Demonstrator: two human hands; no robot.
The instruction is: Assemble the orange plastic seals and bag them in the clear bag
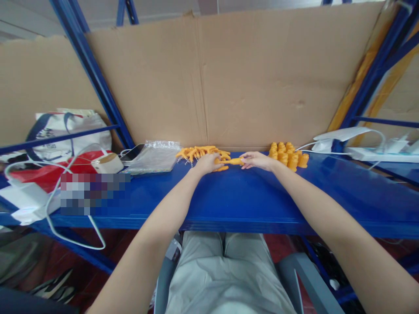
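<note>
A slim orange plastic piece (234, 161) spans the gap between my two hands, low over the blue shelf top (242, 196). My left hand (208, 164) is closed on its left end, and the fingers of my right hand (257, 160) pinch its right end. Behind and beside my left hand lies a pile of orange branching pieces (196, 151), with small metal chains (189, 163) hanging from some. Just right of my right hand stand several orange knobbed, cup-like pieces (288, 155) in a cluster. The finer shape of the held piece is partly hidden by my fingers.
Clear plastic bags (155, 158) and a phone (133, 152) lie left of the pile. Farther left are a white charger (107, 163), white cables (52, 196) and a cloth bag (70, 133). A power strip (382, 153) sits right. A cardboard wall (262, 78) closes the back.
</note>
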